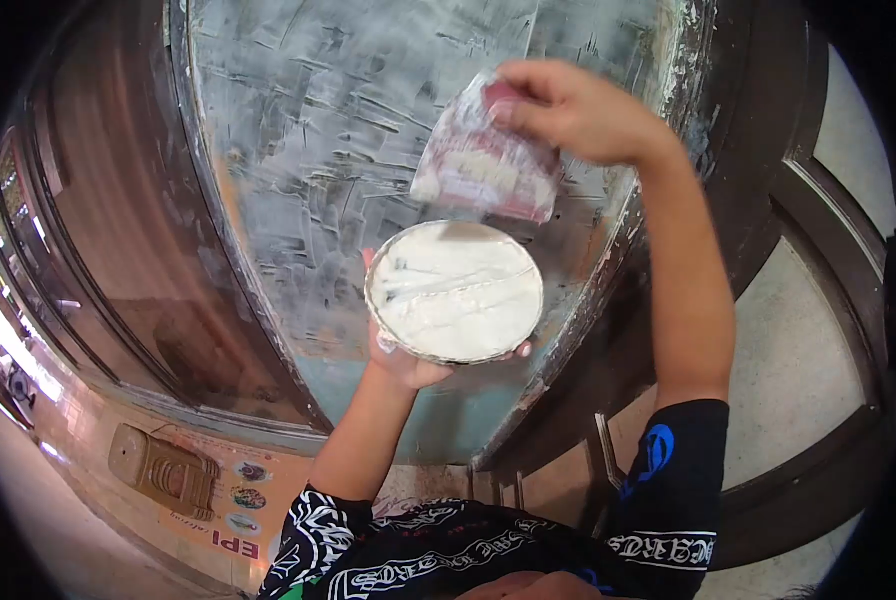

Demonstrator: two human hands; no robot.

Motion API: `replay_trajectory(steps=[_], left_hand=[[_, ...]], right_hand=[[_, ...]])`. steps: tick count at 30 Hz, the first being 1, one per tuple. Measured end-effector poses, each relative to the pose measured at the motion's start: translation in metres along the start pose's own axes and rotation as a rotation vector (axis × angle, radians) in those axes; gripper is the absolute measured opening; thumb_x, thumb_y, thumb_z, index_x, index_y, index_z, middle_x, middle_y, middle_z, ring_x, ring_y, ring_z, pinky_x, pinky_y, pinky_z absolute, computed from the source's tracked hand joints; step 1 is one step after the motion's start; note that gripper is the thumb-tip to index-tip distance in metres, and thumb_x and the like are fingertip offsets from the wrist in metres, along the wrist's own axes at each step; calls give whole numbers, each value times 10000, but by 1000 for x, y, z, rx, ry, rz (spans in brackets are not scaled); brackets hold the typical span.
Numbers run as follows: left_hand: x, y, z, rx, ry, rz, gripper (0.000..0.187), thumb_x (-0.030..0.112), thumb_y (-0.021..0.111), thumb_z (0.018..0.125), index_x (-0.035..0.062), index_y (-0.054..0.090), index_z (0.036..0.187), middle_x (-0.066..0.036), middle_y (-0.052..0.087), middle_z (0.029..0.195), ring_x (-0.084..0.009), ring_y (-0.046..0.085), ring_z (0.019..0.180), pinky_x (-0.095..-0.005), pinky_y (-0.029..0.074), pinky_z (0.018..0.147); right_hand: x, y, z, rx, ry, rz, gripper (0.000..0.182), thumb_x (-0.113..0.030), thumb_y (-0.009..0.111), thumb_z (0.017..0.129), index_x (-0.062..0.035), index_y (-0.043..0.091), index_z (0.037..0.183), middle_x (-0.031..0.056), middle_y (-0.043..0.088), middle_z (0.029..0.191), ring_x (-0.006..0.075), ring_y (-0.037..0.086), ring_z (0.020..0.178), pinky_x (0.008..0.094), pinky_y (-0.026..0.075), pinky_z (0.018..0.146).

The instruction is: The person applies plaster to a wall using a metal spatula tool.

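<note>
My left hand [405, 362] is wrapped around a round tub of white putty [458, 290] from below, its open top facing me. Ridges and a few dark streaks mark the putty's surface. Just above the tub, my right hand [578, 112] grips a wide reddish putty spreader [488, 165] by its upper edge. White putty smears cover the spreader's face, and its long lower edge hangs over the tub's far rim, seemingly apart from it. Behind both hands stands a grey panel [308, 120] streaked with putty strokes.
Worn, paint-chipped frame edges [628, 225] border the panel. Dark wooden panelling [118, 200] stands to the left, and a dark door with pale panels [788, 330] to the right. A brown plastic chair or stool [163, 470] is at lower left by a printed banner [238, 535].
</note>
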State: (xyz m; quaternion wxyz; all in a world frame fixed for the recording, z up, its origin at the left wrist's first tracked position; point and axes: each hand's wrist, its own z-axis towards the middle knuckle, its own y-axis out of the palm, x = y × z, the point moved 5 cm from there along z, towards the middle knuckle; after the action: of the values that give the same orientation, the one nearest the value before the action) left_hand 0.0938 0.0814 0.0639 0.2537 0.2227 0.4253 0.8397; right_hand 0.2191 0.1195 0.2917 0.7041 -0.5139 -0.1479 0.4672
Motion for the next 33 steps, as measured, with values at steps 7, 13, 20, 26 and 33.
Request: replay_trajectory(steps=[7,13,20,26,33], left_hand=[[-1,-21,20,2,12,95,1062,869,342,819,115,234,1560,-256,250,1580,-554,372,1333,-709,382,1004],[0,-32,23,73,22,201,1055,877,264,838,102,264,1554,-219,286,1584,-465,351,1406,-647,324,1107],[-1,-35,22,26,2,145,1068,891,279,821,110,286,1550,-212,294,1583,-453,364,1401,-637,335,1102],[0,-33,16,-12,6,184,1052,878,284,834,105,291,1547,-212,300,1581,-462,372,1393,-646,333,1099],[7,-27,4,22,-11,185,1057,883,318,818,107,317,1536,-217,317,1571,-509,388,1358,-733,325,1039]], right_hand=[[0,-122,-7,362,357,-427,164,-130,633,955,11,675,1026,56,691,864,105,597,752,283,492,674],[11,-148,-5,426,271,-438,190,-112,707,898,15,719,1038,71,727,834,114,625,720,292,507,662],[-1,-138,-11,370,118,-641,219,-168,734,876,10,739,1003,73,734,805,102,624,689,308,508,630],[2,-148,-14,379,263,-338,199,-151,735,883,2,744,1010,75,736,813,93,605,631,279,485,564],[-5,-157,-11,505,236,-575,192,-127,724,885,36,731,986,98,736,798,131,639,662,306,506,595]])
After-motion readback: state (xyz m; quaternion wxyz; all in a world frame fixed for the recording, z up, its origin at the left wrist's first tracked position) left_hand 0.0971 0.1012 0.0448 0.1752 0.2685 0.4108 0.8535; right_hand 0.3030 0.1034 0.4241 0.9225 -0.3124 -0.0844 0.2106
